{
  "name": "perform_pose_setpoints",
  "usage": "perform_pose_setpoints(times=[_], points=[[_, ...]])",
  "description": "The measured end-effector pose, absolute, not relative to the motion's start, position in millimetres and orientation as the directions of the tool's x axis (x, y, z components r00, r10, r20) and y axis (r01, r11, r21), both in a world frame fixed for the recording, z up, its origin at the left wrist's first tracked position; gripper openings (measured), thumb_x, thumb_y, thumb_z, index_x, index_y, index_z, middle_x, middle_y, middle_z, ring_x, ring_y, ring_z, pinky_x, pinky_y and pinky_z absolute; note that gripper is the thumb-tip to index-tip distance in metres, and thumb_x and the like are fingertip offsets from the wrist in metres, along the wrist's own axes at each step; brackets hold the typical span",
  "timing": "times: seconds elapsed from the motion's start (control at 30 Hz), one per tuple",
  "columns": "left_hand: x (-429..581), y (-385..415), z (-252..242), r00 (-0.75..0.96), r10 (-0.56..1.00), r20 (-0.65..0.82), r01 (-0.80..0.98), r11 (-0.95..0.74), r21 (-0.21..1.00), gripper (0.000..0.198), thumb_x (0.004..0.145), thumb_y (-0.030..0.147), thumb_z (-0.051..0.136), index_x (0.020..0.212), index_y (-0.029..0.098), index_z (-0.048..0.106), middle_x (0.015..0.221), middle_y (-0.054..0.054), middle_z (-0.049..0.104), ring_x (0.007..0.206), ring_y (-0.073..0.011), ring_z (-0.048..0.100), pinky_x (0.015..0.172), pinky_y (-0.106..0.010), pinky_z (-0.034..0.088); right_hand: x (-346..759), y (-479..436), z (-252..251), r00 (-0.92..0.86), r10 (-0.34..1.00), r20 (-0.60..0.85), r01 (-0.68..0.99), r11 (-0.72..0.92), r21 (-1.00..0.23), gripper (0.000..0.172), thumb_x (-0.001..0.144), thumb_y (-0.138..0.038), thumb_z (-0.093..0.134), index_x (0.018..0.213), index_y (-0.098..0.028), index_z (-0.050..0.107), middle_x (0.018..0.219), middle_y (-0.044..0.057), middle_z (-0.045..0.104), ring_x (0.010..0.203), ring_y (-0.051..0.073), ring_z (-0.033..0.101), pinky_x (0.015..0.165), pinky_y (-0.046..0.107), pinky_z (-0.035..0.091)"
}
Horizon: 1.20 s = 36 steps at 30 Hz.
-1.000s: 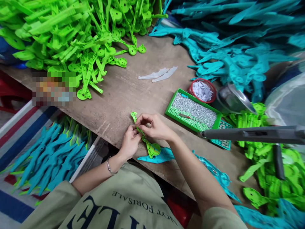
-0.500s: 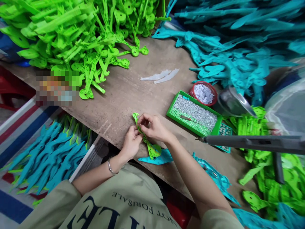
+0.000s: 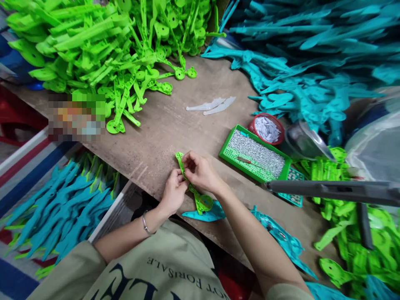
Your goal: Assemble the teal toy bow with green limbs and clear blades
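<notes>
Turquoise-and-green pieces (image 3: 59, 208) lie in rows beside a worktable (image 3: 156, 133), where a person's left hand (image 3: 173, 191) pinches a slim green part (image 3: 203, 203), its round end overlapping a turquoise part (image 3: 194, 215); the right hand (image 3: 201, 171) bunches fingertips at the green part, any grip indiscernible, near a green tray (image 3: 237, 168) of small metal pieces (image 3: 259, 150).

The readable print is all on the shirt (image 3: 175, 246), upside down in this view. A small line (image 3: 178, 270) in dark capitals reads "NOT FORISALE", with a stroke like an I between the last two words and its first letter near the lower edge. Beside it stand much larger dark letters (image 3: 120, 279); an L and an E, ending a word, can be made out, the rest cut off.
</notes>
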<state>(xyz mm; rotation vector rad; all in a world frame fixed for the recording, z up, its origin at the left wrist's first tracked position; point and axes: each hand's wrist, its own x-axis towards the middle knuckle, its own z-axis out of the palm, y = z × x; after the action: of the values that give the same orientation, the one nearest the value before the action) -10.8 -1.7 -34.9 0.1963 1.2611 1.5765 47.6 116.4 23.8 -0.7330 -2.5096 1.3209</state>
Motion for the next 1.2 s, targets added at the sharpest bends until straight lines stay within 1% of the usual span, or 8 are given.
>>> perform_pose_setpoints(times=[0.17, 0.33, 0.47, 0.6, 0.8, 1.0, 1.1, 1.2], points=[[-10, -1, -34, -0.43, 0.787, -0.442, -0.626, 0.092, 0.774, 0.03, 0.076, 0.02, 0.072, 0.101, 0.018, 0.054, 0.097, -0.004, 0.073, 0.087, -0.0143, 0.068, 0.075, -0.023, 0.05, 51, 115, 31, -0.86, 0.508, -0.052, 0.35, 0.511, -0.785, 0.025, 0.071, -0.006, 0.051, 0.093, -0.018, 0.055, 0.076, -0.001, 0.064, 0.066, 0.012, 0.059, 0.067, 0.025, 0.047], [-11, -1, -34, -0.425, 0.791, -0.441, -0.628, 0.093, 0.773, 0.029, 0.077, 0.019, 0.072, 0.101, 0.018, 0.055, 0.094, -0.004, 0.073, 0.087, -0.0147, 0.069, 0.076, -0.024, 0.051, 54, 111, 31, -0.842, 0.538, -0.036, 0.375, 0.538, -0.755, 0.029, 0.077, -0.004, 0.05, 0.103, -0.017, 0.057, 0.085, 0.004, 0.072, 0.073, 0.014, 0.066, 0.072, 0.026, 0.05], [-11, -1, -35, -0.426, 0.788, -0.445, -0.623, 0.1, 0.775, 0.031, 0.076, 0.019, 0.074, 0.1, 0.019, 0.054, 0.096, -0.005, 0.074, 0.09, -0.0162, 0.07, 0.08, -0.027, 0.054, 52, 108, 26, -0.839, 0.543, -0.035, 0.42, 0.605, -0.676, 0.031, 0.08, -0.005, 0.051, 0.107, -0.018, 0.056, 0.087, 0.005, 0.074, 0.072, 0.015, 0.067, 0.071, 0.026, 0.05], [-11, -1, -35, -0.432, 0.788, -0.439, -0.62, 0.093, 0.779, 0.031, 0.076, 0.018, 0.075, 0.099, 0.019, 0.054, 0.098, -0.006, 0.074, 0.093, -0.0173, 0.07, 0.084, -0.029, 0.054, 52, 104, 23, -0.836, 0.547, -0.038, 0.464, 0.668, -0.582, 0.031, 0.082, -0.007, 0.05, 0.111, -0.018, 0.054, 0.089, 0.006, 0.074, 0.078, 0.018, 0.069, 0.07, 0.027, 0.049], [-12, -1, -34, -0.44, 0.78, -0.445, -0.609, 0.104, 0.786, 0.032, 0.075, 0.016, 0.075, 0.099, 0.019, 0.055, 0.097, -0.006, 0.074, 0.093, -0.0178, 0.071, 0.082, -0.028, 0.055, 55, 98, 24, -0.834, 0.55, -0.038, 0.495, 0.716, -0.493, 0.028, 0.088, -0.012, 0.049, 0.114, -0.02, 0.054, 0.088, 0.007, 0.074, 0.079, 0.019, 0.07, 0.069, 0.026, 0.048], [-12, -1, -34, -0.429, 0.774, -0.467, -0.627, 0.117, 0.77, 0.033, 0.075, 0.018, 0.075, 0.1, 0.019, 0.054, 0.094, -0.004, 0.074, 0.09, -0.0175, 0.07, 0.079, -0.027, 0.054, 61, 99, 22, -0.867, 0.496, -0.042, 0.446, 0.738, -0.506, 0.03, 0.093, -0.013, 0.047, 0.12, -0.02, 0.056, 0.091, 0.008, 0.074, 0.082, 0.019, 0.07, 0.073, 0.027, 0.051], [-11, -1, -35, -0.428, 0.772, -0.469, -0.63, 0.117, 0.768, 0.033, 0.075, 0.019, 0.075, 0.099, 0.019, 0.054, 0.093, -0.004, 0.073, 0.088, -0.0166, 0.07, 0.078, -0.026, 0.054, 61, 103, 20, -0.868, 0.496, -0.015, 0.421, 0.72, -0.552, 0.029, 0.093, -0.013, 0.047, 0.119, -0.019, 0.057, 0.092, 0.007, 0.075, 0.083, 0.018, 0.071, 0.074, 0.027, 0.052], [-10, -1, -35, -0.422, 0.784, -0.455, -0.626, 0.111, 0.772, 0.031, 0.076, 0.02, 0.074, 0.099, 0.019, 0.053, 0.092, -0.004, 0.074, 0.086, -0.0159, 0.07, 0.075, -0.025, 0.053, 57, 108, 20, -0.862, 0.506, 0.008, 0.4, 0.691, -0.602, 0.031, 0.09, -0.01, 0.05, 0.119, -0.019, 0.055, 0.091, 0.005, 0.076, 0.08, 0.017, 0.072, 0.073, 0.026, 0.051]])
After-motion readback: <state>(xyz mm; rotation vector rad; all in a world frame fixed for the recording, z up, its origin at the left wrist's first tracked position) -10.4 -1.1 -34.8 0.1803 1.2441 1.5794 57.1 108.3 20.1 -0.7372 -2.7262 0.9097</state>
